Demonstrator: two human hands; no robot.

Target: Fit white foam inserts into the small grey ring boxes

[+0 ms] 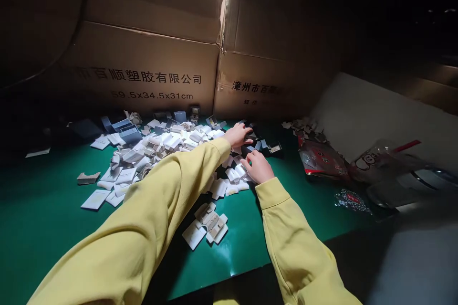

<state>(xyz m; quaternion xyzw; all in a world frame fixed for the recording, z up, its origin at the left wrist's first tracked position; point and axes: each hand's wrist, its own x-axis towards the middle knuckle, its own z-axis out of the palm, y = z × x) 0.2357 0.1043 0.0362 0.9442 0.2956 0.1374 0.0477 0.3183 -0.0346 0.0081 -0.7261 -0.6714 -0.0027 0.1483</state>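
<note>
My left hand [238, 135] reaches to the back of the pile, its fingers stretched apart over dark small boxes. Just in front of it, my right hand [258, 166] has bent fingers at the pile's right edge. What those fingers hold, if anything, is hidden. Beside the hands lies an open dark box [275, 148] with a pale inside. A heap of small white folded card pieces [171, 141] spreads to the left under my left forearm. Several blue-grey boxes [129, 134] lie along the heap's far side.
Large printed cartons [153, 57] stand behind the green table [243, 243]. Unfolded card pieces [212, 221] lie near the front edge. To the right are a red-edged packet [324, 159], a patterned clear bag [352, 201] and a blurred transparent container [404, 185].
</note>
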